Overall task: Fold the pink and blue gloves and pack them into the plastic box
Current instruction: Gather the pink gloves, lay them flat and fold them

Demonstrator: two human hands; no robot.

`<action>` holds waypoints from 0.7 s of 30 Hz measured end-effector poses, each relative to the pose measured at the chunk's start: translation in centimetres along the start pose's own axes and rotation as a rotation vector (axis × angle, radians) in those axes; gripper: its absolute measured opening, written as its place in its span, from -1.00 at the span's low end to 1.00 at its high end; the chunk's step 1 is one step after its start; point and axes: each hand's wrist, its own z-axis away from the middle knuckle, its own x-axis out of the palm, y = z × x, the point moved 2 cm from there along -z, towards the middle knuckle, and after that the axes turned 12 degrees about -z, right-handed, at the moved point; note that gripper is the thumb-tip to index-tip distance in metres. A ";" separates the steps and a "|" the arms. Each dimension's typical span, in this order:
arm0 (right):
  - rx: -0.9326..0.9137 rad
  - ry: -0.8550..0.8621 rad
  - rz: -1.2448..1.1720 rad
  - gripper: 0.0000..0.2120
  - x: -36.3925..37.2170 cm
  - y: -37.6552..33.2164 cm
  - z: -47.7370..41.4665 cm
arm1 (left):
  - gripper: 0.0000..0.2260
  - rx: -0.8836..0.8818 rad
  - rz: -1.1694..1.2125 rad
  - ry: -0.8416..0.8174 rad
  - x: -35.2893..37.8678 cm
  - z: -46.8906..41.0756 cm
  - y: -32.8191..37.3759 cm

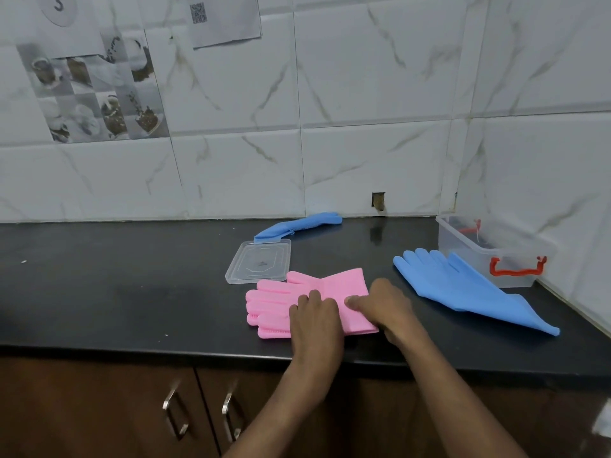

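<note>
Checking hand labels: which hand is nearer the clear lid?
Left. The left hand rests on the pink gloves just below the lid; the right hand lies further right.

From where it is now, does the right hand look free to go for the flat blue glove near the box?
Probably yes. The right hand rests on the pink gloves, and only bare countertop lies between it and the blue glove. Nothing sits on that glove.

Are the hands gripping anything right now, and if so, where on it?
Both hands rest on the pink gloves: the left hand on the palm area, the right hand on the cuff end. Whether they pinch or only press the gloves flat cannot be told.
</note>
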 end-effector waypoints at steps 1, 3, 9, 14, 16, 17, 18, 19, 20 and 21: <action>0.017 -0.011 -0.057 -0.70 0.0 0.0 -0.2 | -0.78 -0.016 0.069 -0.030 -0.2 -0.6 -0.4; 0.056 -0.031 -0.217 -0.74 -0.3 0.3 -0.5 | -0.76 -0.027 0.204 -0.076 -0.8 -1.6 -0.9; -0.009 0.161 -0.114 -0.75 -4.8 2.5 -1.6 | -0.72 0.274 0.317 -0.062 -1.3 -1.1 2.3; -0.030 0.301 0.166 -0.81 -7.7 3.5 -1.8 | -0.72 0.500 0.336 0.074 0.1 1.7 6.0; -0.052 0.316 0.203 -0.85 -7.8 3.4 -1.7 | -0.58 0.581 0.284 0.079 0.7 2.5 6.6; -0.073 0.320 0.214 -0.88 -7.7 3.1 -1.5 | -0.53 0.596 0.258 0.069 0.7 2.5 6.5; -0.102 0.330 0.227 -0.90 -7.5 2.5 -1.2 | -0.51 0.596 0.251 0.049 0.7 2.5 6.3; -0.140 0.346 0.245 -0.92 -7.3 1.8 -0.7 | -0.52 0.594 0.281 0.019 0.6 2.3 6.0; -0.183 0.366 0.275 -0.93 -7.0 0.9 -0.1 | -0.56 0.577 0.372 -0.021 0.2 2.2 5.5; -0.232 0.386 0.315 -0.92 -6.6 -0.1 0.5 | -0.60 0.506 0.533 -0.059 -0.4 2.1 4.8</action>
